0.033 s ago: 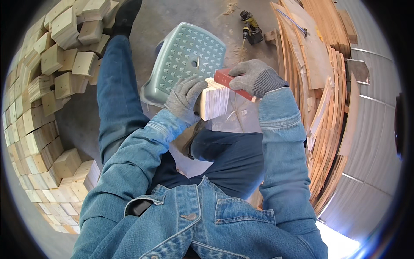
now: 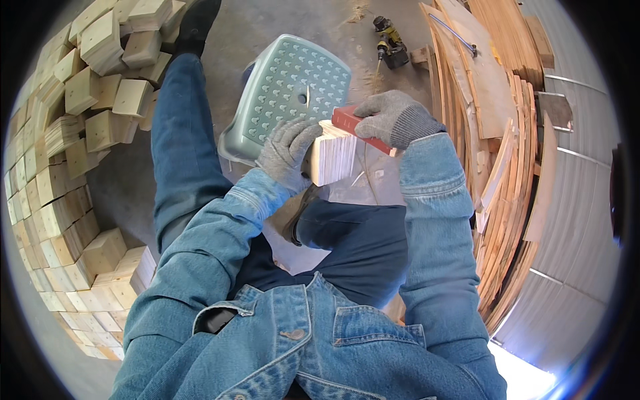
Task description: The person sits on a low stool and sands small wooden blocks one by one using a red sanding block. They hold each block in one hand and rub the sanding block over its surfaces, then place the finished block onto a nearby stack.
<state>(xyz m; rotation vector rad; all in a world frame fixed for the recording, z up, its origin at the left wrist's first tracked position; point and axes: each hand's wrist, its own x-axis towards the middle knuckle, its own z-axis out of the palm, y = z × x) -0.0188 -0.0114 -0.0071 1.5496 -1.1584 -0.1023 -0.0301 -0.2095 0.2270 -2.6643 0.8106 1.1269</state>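
My left hand (image 2: 288, 152), in a grey work glove, is closed round the left side of a layered plywood block (image 2: 335, 160) whose striped edges face me. In my gloved right hand (image 2: 392, 119) is a flat red block (image 2: 348, 120), shaped like a sanding block, with the fingers over its top and side. Its left end meets the upper right edge of the plywood block; whether they press together cannot be made out. Both pieces are held up at the near right corner of a pale green plastic step stool (image 2: 275, 87).
Stacks of similar wooden blocks (image 2: 70, 200) rise along the left. A yellow-black cordless drill (image 2: 392, 48) lies on the floor beyond the stool. Plywood sheets and strips (image 2: 517, 180) lean on the right, with a hammer-like metal tool (image 2: 453, 35) on top. My legs frame the stool.
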